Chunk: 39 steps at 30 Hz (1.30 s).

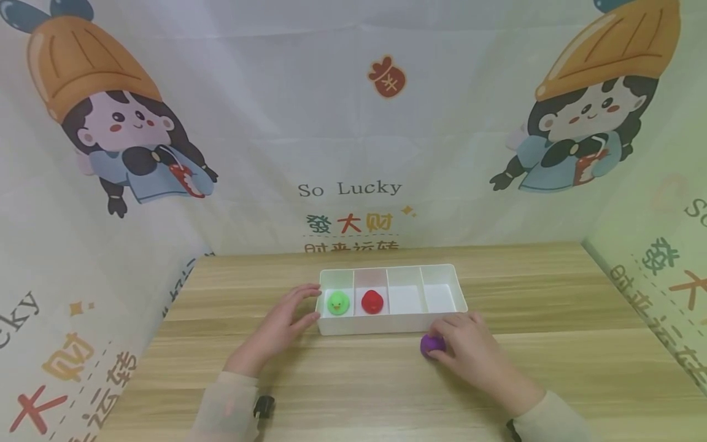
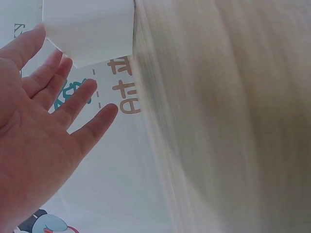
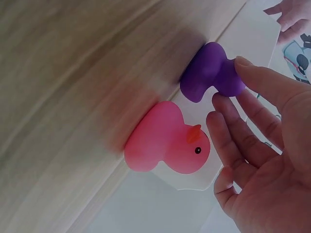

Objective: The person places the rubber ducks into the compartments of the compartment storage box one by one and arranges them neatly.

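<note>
A white tray [image 1: 381, 325] with a row of compartments lies on the table. In its leftmost compartment sits a green toy duck [image 1: 338, 304], and a red toy duck [image 1: 372, 301] occupies the one beside it. My left hand [image 1: 280, 328] is at the tray's left end, fingers spread and fingertips right at its wall. Just in front of the tray's right part, my right hand [image 1: 474, 355] pinches a purple toy duck [image 3: 206, 73] by its head between thumb and fingers. A pink toy duck [image 3: 163, 141] stands beside the purple one, hidden behind my right hand in the head view.
The wooden table [image 1: 353, 393] extends around the tray. Behind it hangs a printed cloth [image 1: 265, 141] with cartoon figures and lettering, and more cloth rises at both sides. The tray's two right compartments show bare white floors.
</note>
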Each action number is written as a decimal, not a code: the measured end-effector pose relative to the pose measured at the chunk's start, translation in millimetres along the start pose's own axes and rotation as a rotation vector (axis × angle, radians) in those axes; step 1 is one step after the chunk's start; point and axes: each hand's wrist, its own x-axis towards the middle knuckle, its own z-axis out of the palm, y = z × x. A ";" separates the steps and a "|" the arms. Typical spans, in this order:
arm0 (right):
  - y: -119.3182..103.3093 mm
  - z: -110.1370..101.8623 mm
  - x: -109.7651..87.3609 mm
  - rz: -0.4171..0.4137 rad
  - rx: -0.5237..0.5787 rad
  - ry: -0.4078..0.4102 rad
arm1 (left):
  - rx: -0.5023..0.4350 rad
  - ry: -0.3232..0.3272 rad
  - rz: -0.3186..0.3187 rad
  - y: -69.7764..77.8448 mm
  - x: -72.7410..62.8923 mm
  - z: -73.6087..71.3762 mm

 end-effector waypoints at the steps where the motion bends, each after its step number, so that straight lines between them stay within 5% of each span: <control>1: 0.2 -0.4 0.1 -0.004 0.004 0.000 | 0.000 0.001 0.000 0.0 0.0 -0.1; 21: 0.4 -15.4 7.3 -0.007 0.178 0.010 | 0.007 -0.005 -0.022 -1.9 0.4 -1.1; 39: 1.4 -36.6 28.2 -0.065 0.206 0.078 | 0.017 -0.009 -0.019 -2.6 1.1 -0.9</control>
